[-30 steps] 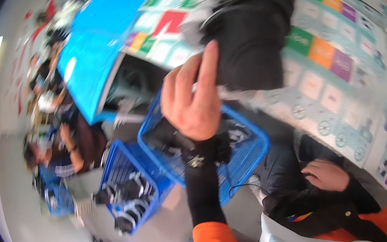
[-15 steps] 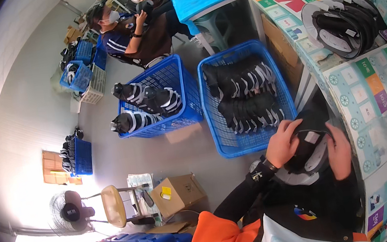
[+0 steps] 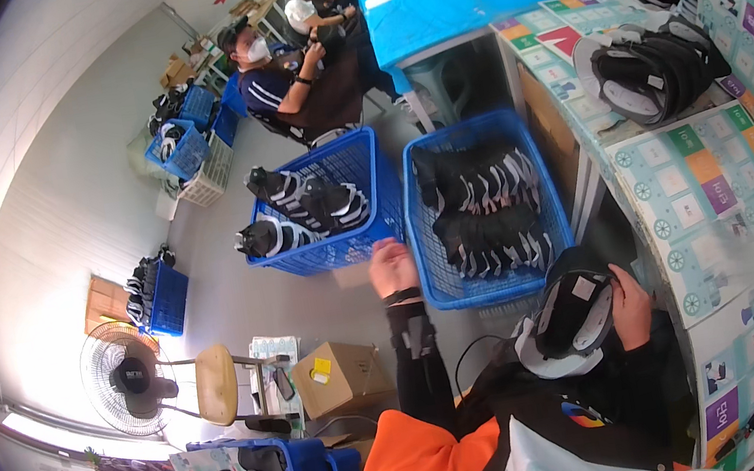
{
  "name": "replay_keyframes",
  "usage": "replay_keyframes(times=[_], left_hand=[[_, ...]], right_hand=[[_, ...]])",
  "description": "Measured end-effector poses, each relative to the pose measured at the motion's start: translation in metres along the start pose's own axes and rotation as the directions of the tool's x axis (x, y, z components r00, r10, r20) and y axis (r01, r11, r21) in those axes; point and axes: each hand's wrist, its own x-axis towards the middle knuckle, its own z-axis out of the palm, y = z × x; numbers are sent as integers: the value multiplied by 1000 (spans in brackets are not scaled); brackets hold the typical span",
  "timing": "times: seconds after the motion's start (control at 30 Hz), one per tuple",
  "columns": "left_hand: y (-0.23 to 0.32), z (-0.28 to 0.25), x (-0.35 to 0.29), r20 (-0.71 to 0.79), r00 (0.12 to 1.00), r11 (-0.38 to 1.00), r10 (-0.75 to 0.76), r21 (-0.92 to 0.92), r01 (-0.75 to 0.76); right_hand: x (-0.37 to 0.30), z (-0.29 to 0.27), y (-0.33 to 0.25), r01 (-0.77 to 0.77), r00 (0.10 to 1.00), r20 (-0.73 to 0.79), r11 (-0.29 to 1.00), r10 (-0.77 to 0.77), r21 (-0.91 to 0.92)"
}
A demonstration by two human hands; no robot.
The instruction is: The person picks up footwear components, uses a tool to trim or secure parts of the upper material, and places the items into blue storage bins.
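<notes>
Fingers of right hand (image 3: 631, 307) grasp black cap (image 3: 565, 314), presumably light, pliable, best held by rim beneath them; left hand (image 3: 392, 269), grip unclear.

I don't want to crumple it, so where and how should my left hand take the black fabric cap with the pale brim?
Probably by the left rim of the black fabric cap with the pale brim, bringing your left hand in from the left. The opening faces up, so that rim looks exposed, and your right hand holds the opposite side.
</notes>
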Motion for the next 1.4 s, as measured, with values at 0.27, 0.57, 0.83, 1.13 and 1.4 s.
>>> replay_keyframes(times=[0.27,0.57,0.83,1.13,1.4], left_hand=[[-25,70,-75,395,841,905,-370,-54,423],[-171,37,-60,344,748,538,-568,843,21],[-192,52,-132,742,359,411,-567,632,-657],[-151,78,-106,710,320,422,-627,655,-626],[-171,71,-98,669,420,263,-613,675,-690]], right_hand=[[-9,-8,12,-1,998,-56,1000,2,21],[15,5,-6,6,999,-35,999,-4,47],[17,20,29,-169,985,-8,981,170,90],[10,36,45,-268,963,113,850,243,454],[17,21,68,-610,792,355,677,497,412]])
